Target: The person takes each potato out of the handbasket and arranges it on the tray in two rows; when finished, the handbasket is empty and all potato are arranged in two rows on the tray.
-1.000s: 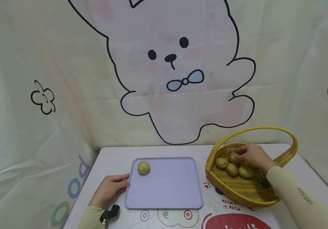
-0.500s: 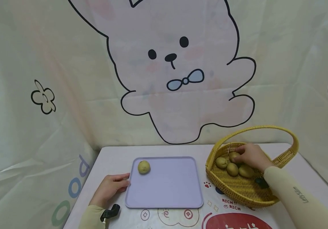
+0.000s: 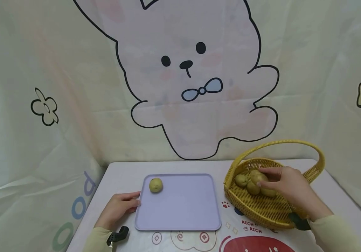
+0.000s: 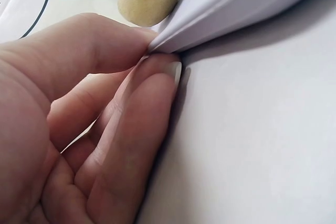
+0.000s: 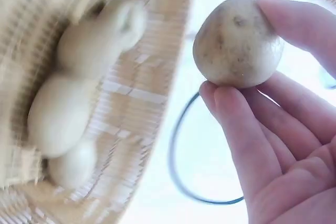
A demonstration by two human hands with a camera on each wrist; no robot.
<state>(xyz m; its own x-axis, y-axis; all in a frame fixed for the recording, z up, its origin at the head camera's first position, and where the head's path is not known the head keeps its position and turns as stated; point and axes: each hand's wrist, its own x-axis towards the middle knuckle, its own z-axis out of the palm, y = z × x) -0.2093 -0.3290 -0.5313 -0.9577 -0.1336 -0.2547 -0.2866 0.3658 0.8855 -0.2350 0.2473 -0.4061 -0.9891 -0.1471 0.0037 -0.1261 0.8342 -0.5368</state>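
Observation:
My right hand (image 3: 293, 185) pinches a potato (image 5: 239, 43) between thumb and fingertips, raised over the yellow wicker basket (image 3: 268, 211). Other potatoes (image 3: 241, 180) lie together inside the basket; the right wrist view shows them blurred. At the left, my left hand (image 3: 115, 208) holds the side edge of a pale purple tray (image 3: 180, 206); its rim sits between thumb and fingers in the left wrist view. One potato (image 3: 155, 185) rests near the tray's far left corner.
The basket's tall arched handle (image 3: 285, 141) rises behind and over the right hand. A white table cover (image 3: 123, 171) with printed drawings lies under everything. Behind the table hangs a curtain (image 3: 98, 87) with a cartoon bear on it.
The right hand has lifted a potato out of the group in the basket and drawn back a little to the right. The left hand stays at the tray's edge.

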